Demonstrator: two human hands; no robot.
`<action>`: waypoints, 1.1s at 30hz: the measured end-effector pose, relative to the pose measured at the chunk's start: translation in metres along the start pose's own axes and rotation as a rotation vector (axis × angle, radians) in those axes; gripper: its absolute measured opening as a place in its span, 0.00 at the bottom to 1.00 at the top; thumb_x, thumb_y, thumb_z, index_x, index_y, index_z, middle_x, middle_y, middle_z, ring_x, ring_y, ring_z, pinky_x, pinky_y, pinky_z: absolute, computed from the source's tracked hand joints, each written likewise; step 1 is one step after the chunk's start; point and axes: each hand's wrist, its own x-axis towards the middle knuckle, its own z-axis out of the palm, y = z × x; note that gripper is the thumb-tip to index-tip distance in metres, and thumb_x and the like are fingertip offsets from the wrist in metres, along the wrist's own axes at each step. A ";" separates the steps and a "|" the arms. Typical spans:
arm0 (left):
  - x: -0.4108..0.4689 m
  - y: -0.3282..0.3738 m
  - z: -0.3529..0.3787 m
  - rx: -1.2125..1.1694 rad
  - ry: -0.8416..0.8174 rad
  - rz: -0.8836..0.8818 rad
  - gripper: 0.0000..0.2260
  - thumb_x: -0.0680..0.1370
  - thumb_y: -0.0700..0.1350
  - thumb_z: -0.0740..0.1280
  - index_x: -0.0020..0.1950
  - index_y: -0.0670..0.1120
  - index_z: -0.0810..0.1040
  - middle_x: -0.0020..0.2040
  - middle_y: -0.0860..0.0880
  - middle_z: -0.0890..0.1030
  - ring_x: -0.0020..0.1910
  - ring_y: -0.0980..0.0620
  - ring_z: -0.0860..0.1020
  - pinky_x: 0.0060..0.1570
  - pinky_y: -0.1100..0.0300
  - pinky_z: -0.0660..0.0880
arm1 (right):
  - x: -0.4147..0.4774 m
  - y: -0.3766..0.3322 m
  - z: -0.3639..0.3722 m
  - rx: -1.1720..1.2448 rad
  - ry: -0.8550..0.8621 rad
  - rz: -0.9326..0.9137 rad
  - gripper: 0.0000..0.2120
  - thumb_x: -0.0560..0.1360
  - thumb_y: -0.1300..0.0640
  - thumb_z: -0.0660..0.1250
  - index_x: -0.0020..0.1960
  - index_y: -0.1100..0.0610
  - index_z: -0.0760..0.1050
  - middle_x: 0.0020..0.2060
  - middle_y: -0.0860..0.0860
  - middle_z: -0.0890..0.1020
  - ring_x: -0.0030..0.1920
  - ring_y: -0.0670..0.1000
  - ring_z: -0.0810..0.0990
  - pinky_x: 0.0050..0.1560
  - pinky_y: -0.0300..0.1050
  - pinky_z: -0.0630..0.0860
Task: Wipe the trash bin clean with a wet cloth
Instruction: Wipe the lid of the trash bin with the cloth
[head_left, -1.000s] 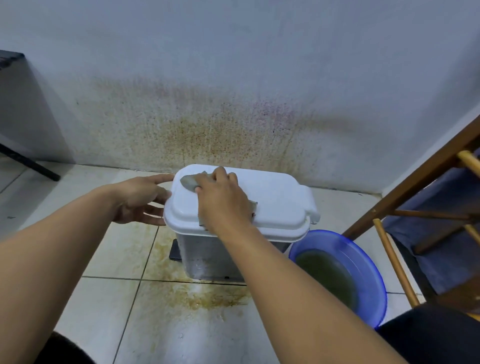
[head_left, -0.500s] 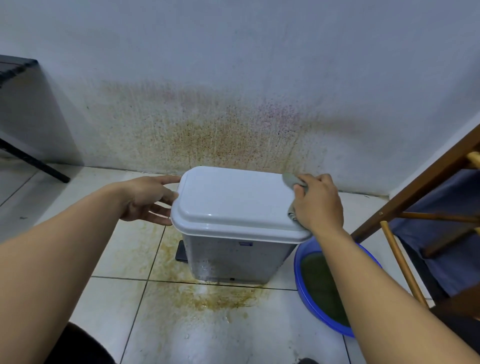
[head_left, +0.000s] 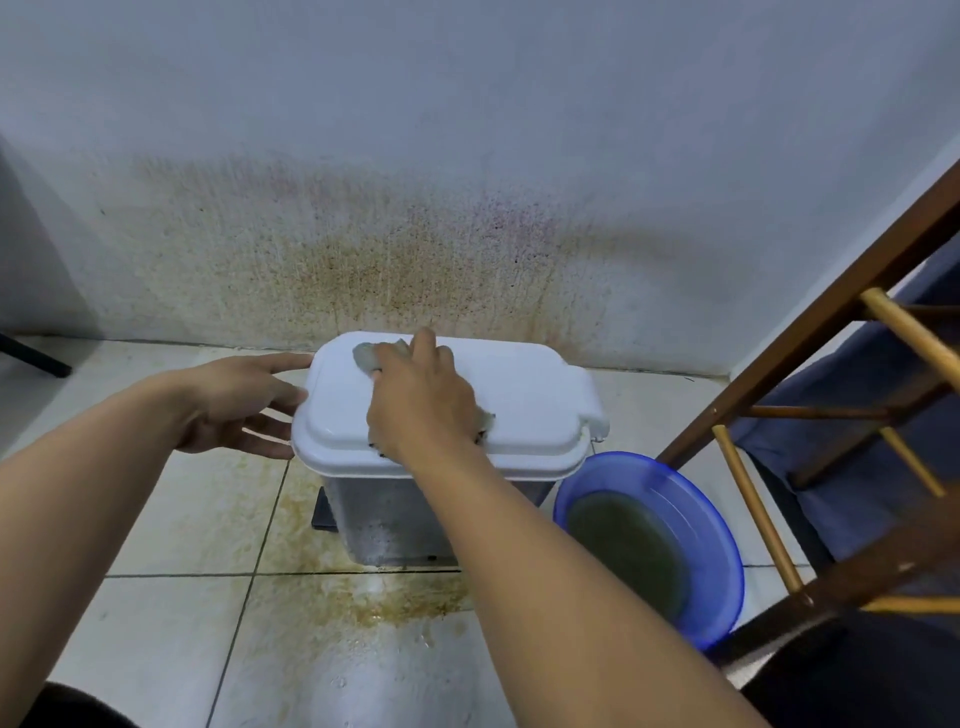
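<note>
Cloth (head_left: 366, 355), grey and limp, lies pressed flat under the right hand (head_left: 421, 400) on the white lid (head_left: 524, 400) of the trash bin (head_left: 384, 519), toward the lid's ten o'clock; the palm bears down rather than pinching. Left hand (head_left: 236, 402) is spread open at the bin's nine o'clock edge, fingertips touching the lid rim, gripping nothing. The bin looks light and its wet plastic slick, so it likely wants bracing at the rim. A blue basin (head_left: 717, 530) of murky water sits at its four o'clock.
</note>
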 end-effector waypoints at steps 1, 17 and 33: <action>0.001 0.000 0.000 -0.004 -0.003 0.000 0.23 0.85 0.37 0.64 0.75 0.59 0.72 0.52 0.43 0.88 0.45 0.43 0.86 0.51 0.43 0.84 | 0.000 0.006 -0.002 0.015 0.015 -0.005 0.21 0.77 0.58 0.63 0.69 0.49 0.70 0.65 0.53 0.65 0.61 0.56 0.68 0.44 0.50 0.65; 0.001 0.000 0.000 0.002 0.002 0.001 0.24 0.84 0.38 0.65 0.76 0.59 0.72 0.54 0.43 0.88 0.43 0.43 0.86 0.47 0.46 0.85 | -0.068 0.134 -0.020 0.226 0.384 0.463 0.30 0.79 0.64 0.59 0.76 0.41 0.65 0.74 0.46 0.62 0.65 0.55 0.66 0.49 0.47 0.69; 0.004 -0.003 -0.002 -0.002 -0.005 -0.001 0.25 0.84 0.37 0.65 0.77 0.59 0.72 0.56 0.42 0.87 0.45 0.43 0.85 0.44 0.47 0.86 | -0.108 0.152 -0.022 0.156 0.500 0.449 0.14 0.80 0.60 0.62 0.62 0.48 0.79 0.54 0.48 0.70 0.45 0.52 0.75 0.38 0.51 0.79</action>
